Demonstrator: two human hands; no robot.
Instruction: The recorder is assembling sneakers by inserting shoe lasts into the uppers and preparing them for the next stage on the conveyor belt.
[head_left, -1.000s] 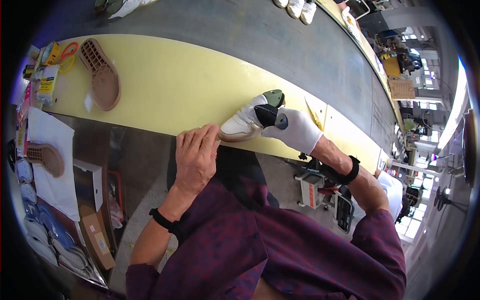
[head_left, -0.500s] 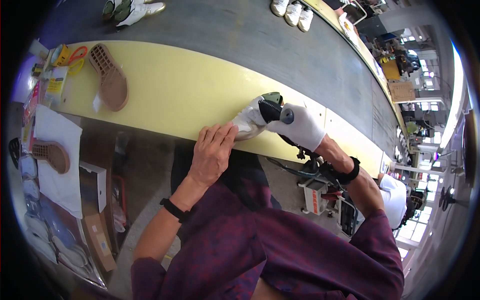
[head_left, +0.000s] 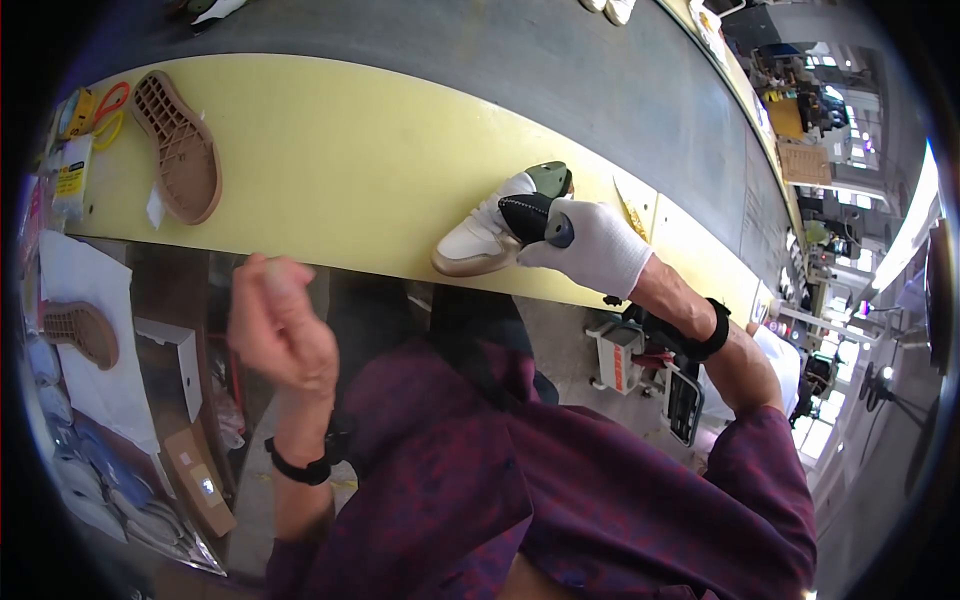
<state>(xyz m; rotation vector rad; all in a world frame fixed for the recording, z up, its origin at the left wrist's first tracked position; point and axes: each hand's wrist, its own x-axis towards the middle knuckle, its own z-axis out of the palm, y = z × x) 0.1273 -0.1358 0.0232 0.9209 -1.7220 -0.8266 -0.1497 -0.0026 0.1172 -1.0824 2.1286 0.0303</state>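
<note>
A white shoe (head_left: 480,240) with a green form (head_left: 550,179) in its opening rests on the yellow bench, toe pointing left toward its near edge. My right hand (head_left: 595,245), in a white glove, is closed on the black stitched part (head_left: 526,214) of the shoe. A rounded blue-grey piece (head_left: 560,230) shows at its fingers; I cannot make out what it is. My left hand (head_left: 285,325) is bare and blurred, raised in front of the bench's near edge, apart from the shoe. Its fingers look loosely curled, with nothing visible in them.
A brown shoe sole (head_left: 185,150) lies at the bench's left, beside orange-and-yellow-handled scissors (head_left: 108,115). Another sole (head_left: 80,333) is on white paper (head_left: 100,385) at lower left. Behind the yellow bench (head_left: 330,150) runs a grey belt (head_left: 450,60). A narrow gold strip (head_left: 632,208) lies behind my glove.
My left hand has left the shoe's toe and moved left, its fingers curling. My right hand stays on the shoe, whose white toe is now uncovered. The view has shifted slightly.
</note>
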